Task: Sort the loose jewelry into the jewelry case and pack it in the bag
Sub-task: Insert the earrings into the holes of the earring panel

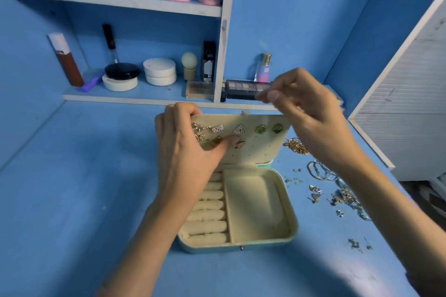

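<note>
- Head view: left hand grips the earring panel, 12 o'clock of the jewelry case.
- Right hand pinches; contents unclear.
- Loose earrings, 3 o'clock: tiny, slippery; pinch the post.

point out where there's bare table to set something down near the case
Left of the jewelry case, the table is bare out to the blue wall. The strip along the near edge in front of the case is free too. Right of it is crowded with loose jewelry.
</note>
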Tool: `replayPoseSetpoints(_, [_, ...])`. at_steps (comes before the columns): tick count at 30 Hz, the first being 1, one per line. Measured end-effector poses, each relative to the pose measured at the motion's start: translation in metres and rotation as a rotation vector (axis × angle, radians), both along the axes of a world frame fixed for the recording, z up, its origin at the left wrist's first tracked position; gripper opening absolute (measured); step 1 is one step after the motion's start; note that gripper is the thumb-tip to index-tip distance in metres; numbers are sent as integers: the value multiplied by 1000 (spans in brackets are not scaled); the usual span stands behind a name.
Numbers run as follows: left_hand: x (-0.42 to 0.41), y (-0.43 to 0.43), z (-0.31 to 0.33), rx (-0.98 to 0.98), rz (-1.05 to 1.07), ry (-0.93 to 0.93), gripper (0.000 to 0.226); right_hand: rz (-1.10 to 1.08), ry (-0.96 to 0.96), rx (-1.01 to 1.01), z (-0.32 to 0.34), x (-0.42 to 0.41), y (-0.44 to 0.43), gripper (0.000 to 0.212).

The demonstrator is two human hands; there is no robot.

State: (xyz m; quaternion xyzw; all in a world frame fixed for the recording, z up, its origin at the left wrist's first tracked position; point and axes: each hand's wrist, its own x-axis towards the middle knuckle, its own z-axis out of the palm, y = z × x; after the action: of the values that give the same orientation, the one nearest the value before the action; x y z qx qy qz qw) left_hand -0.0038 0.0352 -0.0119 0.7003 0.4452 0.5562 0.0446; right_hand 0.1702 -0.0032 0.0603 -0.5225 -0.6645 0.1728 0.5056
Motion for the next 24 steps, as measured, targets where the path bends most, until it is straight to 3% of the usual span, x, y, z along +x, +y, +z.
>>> replayPoseSetpoints(7, [3, 17, 8, -163, -53, 9, 73, 8, -150, -81, -4, -14, 9, 6])
replayPoseSetpoints(14, [5, 27, 14, -107, -61, 125, 83, -11, -131, -143, -8, -12, 20, 8])
replayPoseSetpoints(24, [13, 30, 17, -103, -74, 208, 79, -27, -140, -143, -12, -12, 28, 7])
